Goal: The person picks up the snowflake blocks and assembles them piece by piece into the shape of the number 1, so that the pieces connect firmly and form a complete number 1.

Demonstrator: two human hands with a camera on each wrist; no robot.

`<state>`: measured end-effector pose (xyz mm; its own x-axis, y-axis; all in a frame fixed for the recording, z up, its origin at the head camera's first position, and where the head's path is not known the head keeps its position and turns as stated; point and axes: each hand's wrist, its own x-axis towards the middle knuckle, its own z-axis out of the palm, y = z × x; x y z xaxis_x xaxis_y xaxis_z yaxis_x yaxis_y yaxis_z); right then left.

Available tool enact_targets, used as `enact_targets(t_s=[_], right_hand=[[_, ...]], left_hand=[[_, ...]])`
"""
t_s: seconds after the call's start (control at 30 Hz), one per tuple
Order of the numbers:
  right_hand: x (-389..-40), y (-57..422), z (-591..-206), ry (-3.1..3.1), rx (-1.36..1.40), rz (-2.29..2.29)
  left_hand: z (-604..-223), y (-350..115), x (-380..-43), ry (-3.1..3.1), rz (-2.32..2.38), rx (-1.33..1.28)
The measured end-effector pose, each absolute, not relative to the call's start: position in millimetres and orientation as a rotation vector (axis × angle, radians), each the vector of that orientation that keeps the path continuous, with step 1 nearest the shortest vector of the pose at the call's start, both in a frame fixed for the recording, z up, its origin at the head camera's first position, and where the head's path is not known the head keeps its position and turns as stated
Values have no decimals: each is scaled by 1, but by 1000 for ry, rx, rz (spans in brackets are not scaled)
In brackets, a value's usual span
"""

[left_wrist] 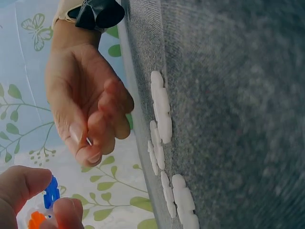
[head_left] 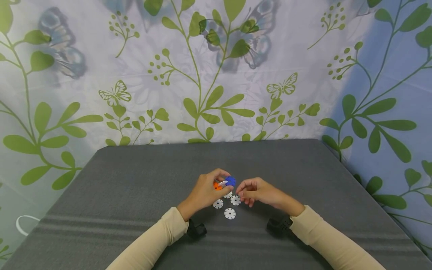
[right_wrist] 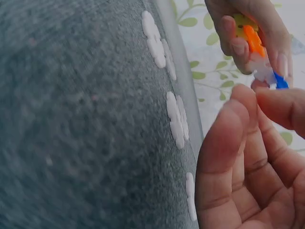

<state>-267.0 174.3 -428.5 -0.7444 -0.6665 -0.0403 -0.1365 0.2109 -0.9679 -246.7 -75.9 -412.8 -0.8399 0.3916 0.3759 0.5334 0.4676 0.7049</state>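
My left hand holds a joined chain of notched plastic discs above the table. At its end a blue disc is pinched by the thumb and a finger; beside it come a white disc, an orange disc and a yellow disc, partly covered by fingers. To the right, apart from the chain, hovers my right hand, fingers loosely bent and thumb near the index fingertip, with no disc visible in it. Several loose white discs lie flat on the table below and between the hands.
The table has a dark grey cloth cover. Behind it hangs a curtain printed with leaves and butterflies. Both wrists wear black camera bands. A white loop shows beyond the table's left edge.
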Motion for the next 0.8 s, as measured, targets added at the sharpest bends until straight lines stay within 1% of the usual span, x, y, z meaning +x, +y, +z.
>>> enact_targets(t_s=[0.33,0.8], right_hand=[[-260,167,-433,1992,-939,-1396],[-255,161,-438,2087,-1047,-1290]], left_hand=[[-411,-80,-248,-2537,-1332,-768],[-407,-84,-250,-2551,-1359,-694]])
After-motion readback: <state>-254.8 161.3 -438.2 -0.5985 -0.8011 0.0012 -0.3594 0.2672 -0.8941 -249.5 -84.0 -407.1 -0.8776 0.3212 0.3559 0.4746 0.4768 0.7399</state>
